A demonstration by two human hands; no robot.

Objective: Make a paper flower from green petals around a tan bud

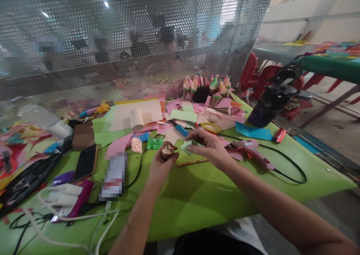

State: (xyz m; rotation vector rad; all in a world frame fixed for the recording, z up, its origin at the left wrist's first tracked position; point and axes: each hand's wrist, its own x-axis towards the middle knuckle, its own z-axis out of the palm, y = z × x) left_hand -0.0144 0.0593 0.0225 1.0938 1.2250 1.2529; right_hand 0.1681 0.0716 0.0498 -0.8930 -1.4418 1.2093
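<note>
My left hand (161, 166) is closed around a small brown paper cone (168, 150), held upright over the green table (197, 202). My right hand (209, 145) pinches a small pale green piece of paper (186, 147) just to the right of the cone's mouth. Both hands hover above the table's middle. Behind them lie cut sheets of pink, peach and green paper (135, 116). A cluster of finished paper cones (206, 87) stands at the back.
A pink glue gun (249, 149) with a black cord lies right of my hands. A dark bottle (271, 101) stands at the right edge. A phone (86, 162), chargers and white cables crowd the left. A perforated metal screen (126, 41) closes off the back.
</note>
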